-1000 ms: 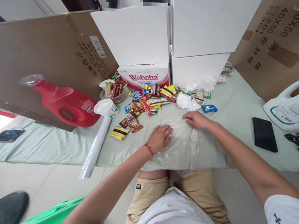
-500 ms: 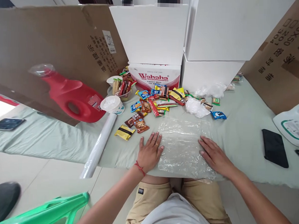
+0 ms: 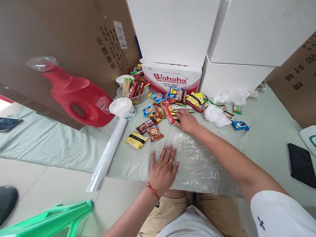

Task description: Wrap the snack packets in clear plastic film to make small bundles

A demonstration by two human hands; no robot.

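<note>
A sheet of clear plastic film (image 3: 197, 168) lies spread and wrinkled on the cloth-covered table in front of me. My left hand (image 3: 162, 168) rests flat by its left edge, fingers apart and nothing held. Across the film reaches my right arm, and my right hand (image 3: 187, 121) is over the near side of the snack pile. Its thumb and fingers are apart around a small packet beside a red snack packet (image 3: 168, 114); whether they touch it is unclear. Nearer my left hand lie a yellow packet (image 3: 137, 140) and a brown cookie packet (image 3: 154, 133).
Left of the snacks stand a paper bowl (image 3: 122, 108), a roll of film (image 3: 107, 153) and a red jug (image 3: 79, 98). Behind are a Wahaha carton (image 3: 172, 79) and white boxes (image 3: 237, 78). Bunched clear plastic (image 3: 215, 115) and a black phone (image 3: 302, 165) are rightward.
My right hand has left the film's right edge and moved forward and left to the snack pile. My left hand stays flat beside the film. The view has shifted slightly.
</note>
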